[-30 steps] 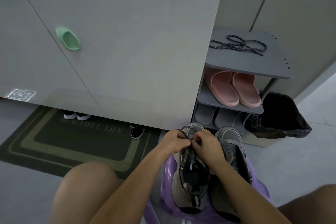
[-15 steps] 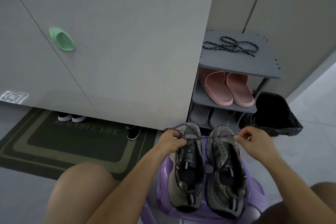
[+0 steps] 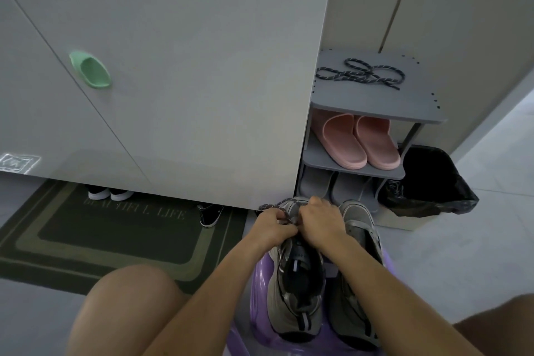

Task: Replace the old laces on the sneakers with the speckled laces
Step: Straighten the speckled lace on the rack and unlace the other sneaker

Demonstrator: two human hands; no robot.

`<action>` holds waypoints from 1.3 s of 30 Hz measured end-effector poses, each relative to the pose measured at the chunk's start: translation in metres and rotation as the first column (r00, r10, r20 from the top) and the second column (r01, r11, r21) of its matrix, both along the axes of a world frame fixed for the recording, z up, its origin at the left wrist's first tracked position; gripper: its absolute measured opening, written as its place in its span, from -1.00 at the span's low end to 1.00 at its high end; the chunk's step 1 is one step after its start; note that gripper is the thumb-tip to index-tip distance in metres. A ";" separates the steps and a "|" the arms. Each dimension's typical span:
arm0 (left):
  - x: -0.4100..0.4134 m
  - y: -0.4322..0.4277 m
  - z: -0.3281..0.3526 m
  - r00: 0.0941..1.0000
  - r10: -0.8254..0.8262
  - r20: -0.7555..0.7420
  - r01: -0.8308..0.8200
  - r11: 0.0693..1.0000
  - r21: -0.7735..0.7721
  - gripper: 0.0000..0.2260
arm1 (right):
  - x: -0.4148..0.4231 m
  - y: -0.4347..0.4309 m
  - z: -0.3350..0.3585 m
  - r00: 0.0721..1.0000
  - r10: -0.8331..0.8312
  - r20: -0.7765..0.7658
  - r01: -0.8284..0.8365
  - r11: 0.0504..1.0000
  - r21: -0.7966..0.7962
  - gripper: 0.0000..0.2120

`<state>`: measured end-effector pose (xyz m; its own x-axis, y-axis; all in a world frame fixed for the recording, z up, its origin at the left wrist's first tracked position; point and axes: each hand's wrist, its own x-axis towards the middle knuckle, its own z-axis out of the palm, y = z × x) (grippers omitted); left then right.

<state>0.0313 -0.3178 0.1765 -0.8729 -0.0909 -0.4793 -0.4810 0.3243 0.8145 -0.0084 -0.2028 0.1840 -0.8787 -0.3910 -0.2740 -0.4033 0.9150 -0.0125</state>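
Note:
Two grey sneakers stand side by side on a purple plastic stool (image 3: 257, 292), toes away from me. Both my hands work at the toe end of the left sneaker (image 3: 297, 292). My left hand (image 3: 274, 227) pinches a dark speckled lace (image 3: 274, 207) that loops out past the toe. Close beside it, my right hand (image 3: 320, 221) is curled over the same lace area, fingers hidden from view. The right sneaker (image 3: 358, 240) is untouched. Another dark speckled lace (image 3: 361, 74) lies coiled on the top of a grey shoe rack (image 3: 375, 104).
Pink slippers (image 3: 358, 141) and grey slippers fill the lower rack shelves. A black-lined bin (image 3: 427, 182) stands right of the rack. A white cabinet with a green handle (image 3: 91, 69) rises ahead, a green doormat (image 3: 115, 228) and small shoes below it. My knees flank the stool.
My right hand, which had pulled a lace end out to the right half a second ago, has come back to the left sneaker's toe beside my left hand.

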 end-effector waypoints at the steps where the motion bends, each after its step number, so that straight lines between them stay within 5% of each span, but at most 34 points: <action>1: 0.000 0.000 -0.001 1.000 -0.004 -0.002 0.004 1.000 -0.007 -0.93 | -0.001 0.001 -0.001 1.000 0.018 0.009 -0.019 1.000 0.023 -0.71; 6: -0.004 -0.003 -0.002 1.000 -0.014 0.004 0.015 0.998 -0.054 -0.93 | -0.012 0.027 0.014 0.995 0.054 -0.080 -0.052 0.998 0.029 -0.75; 15: 0.000 0.002 0.005 1.000 0.026 0.015 -0.025 0.997 -0.071 -0.78 | -0.013 0.110 0.023 0.978 -0.198 -0.071 0.206 0.967 0.150 -0.66; 22: 0.004 0.003 0.004 1.000 0.017 -0.024 -0.018 0.996 -0.083 -0.87 | 0.001 0.052 0.017 0.994 -0.110 -0.014 0.105 0.975 -0.195 -0.74; 26: 0.004 0.001 0.006 1.000 -0.002 -0.031 -0.001 0.996 -0.085 -0.96 | 0.000 0.030 0.006 0.997 -0.076 0.022 0.077 0.993 -0.084 -0.67; 32: 0.000 0.002 0.004 1.000 -0.005 0.003 0.006 0.989 -0.147 -0.82 | -0.008 0.051 0.013 0.999 -0.022 -0.033 0.023 0.999 0.043 -0.67; 39: 0.002 0.004 0.003 1.000 0.005 -0.004 -0.006 0.989 -0.149 -0.80 | -0.016 0.100 0.024 0.979 -0.180 -0.091 0.189 0.976 0.109 -0.71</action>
<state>0.0329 -0.3134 0.1790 -0.8741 -0.1659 -0.4566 -0.4801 0.4394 0.7592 -0.0239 -0.1031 0.2077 -0.9537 -0.1897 -0.2333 -0.2226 0.9670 0.1240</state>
